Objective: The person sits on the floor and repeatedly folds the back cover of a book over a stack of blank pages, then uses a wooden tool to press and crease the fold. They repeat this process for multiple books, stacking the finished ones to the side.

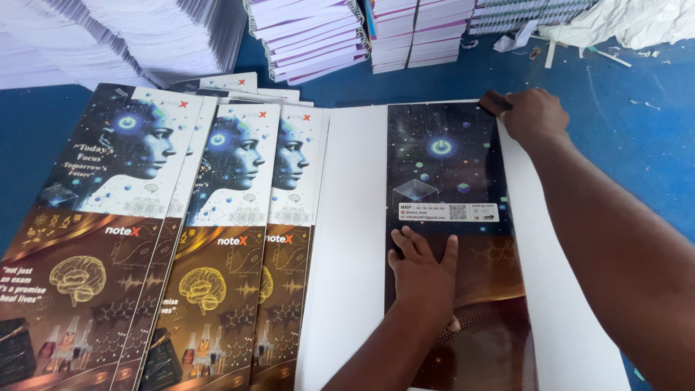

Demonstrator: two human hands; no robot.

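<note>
On the blue table, head view:
Sheet: a dark printed cover sheet (449, 174) is lying on a white board (355, 239), just right of centre.
Left hand: the left hand (423, 271) is pressing flat on the sheet, fingers spread, gripping nothing.
Right hand: the right hand (532, 116) is curling around a small brown block (495, 103) at the sheet's top right corner.
Left side: fanned covers (166, 239) are overlapping beside the board.
Back: paper stacks (311, 36) are standing along the far edge.

My left hand (421, 269) lies flat, fingers spread, on the dark printed cover sheet (449, 174). My right arm reaches to that sheet's far corner, right hand (532, 114) curled shut.
</note>
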